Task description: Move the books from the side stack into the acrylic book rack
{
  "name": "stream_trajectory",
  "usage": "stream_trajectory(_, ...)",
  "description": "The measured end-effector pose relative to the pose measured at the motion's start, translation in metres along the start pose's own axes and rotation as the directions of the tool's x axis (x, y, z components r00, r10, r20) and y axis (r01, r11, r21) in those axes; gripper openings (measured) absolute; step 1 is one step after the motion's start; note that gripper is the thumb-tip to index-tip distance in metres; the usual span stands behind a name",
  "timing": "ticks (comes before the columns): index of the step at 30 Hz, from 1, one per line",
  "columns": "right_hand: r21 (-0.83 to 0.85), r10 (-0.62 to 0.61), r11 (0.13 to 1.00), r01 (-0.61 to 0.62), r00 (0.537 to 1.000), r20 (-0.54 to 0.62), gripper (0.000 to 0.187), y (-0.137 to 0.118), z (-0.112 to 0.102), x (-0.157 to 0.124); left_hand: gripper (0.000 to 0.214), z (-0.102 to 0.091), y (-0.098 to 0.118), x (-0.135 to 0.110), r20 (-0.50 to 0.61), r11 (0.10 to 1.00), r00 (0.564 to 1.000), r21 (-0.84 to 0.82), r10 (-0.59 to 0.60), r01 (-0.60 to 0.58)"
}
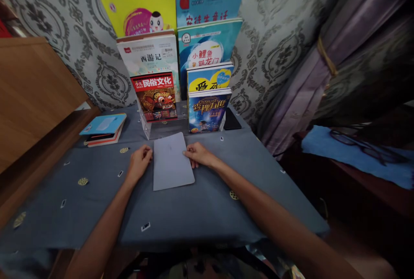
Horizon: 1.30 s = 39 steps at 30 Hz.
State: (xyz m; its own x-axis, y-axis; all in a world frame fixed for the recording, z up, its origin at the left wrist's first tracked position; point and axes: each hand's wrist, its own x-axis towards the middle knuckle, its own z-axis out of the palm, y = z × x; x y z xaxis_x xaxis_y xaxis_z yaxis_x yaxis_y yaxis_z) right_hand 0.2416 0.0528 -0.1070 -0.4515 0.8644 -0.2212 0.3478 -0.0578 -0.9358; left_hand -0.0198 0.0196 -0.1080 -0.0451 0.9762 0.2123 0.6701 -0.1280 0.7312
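Observation:
A plain pale grey booklet (172,164) lies on the cloth-covered table in front of me, its cover bare except for a faint mark. My right hand (199,154) pinches the booklet's right edge, with the thumb on top and the other fingers curled beside and below. Just off the left edge rests my left hand (140,160), its fingers curled in and the thumb against them. Nothing shows in that hand, and a small gap parts it from the booklet.
Behind the booklet, a clear stand (161,131) holds several upright books, including a red one (158,100) and a dark blue one (208,113). A small book stack (103,129) lies left. A black flat object (232,119) sits behind right. Glasses (362,141) rest on blue cloth (323,143).

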Motion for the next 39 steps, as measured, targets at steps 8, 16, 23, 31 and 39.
stream_trajectory(8,-0.67,-0.219,0.741,-0.044,0.927,-0.304,0.019,-0.016,0.003,-0.012,0.03,0.01,-0.005,-0.003,0.074,0.874,0.951,0.377,0.301,-0.306)
stream_trajectory(16,-0.589,-0.605,0.608,0.533,0.791,0.091,0.04,-0.026,0.059,0.016,0.035,0.015,-0.011,-0.001,0.094,0.865,0.952,0.399,0.292,-0.305)
stream_trajectory(23,-0.552,-0.597,0.621,0.557,0.792,0.129,0.042,-0.026,0.079,0.052,0.031,0.014,-0.006,-0.003,0.11,0.856,0.953,0.419,0.283,-0.303)
stream_trajectory(31,-0.646,-0.502,0.647,0.405,0.864,0.039,0.047,-0.012,0.038,0.036,0.033,0.015,-0.005,-0.003,0.108,0.856,0.961,0.436,0.256,-0.277)
stream_trajectory(39,-0.636,-0.462,0.712,0.297,0.881,-0.105,0.04,0.017,-0.01,0.028,0.033,0.017,-0.004,-0.006,0.088,0.84,0.961,0.47,0.261,-0.271)
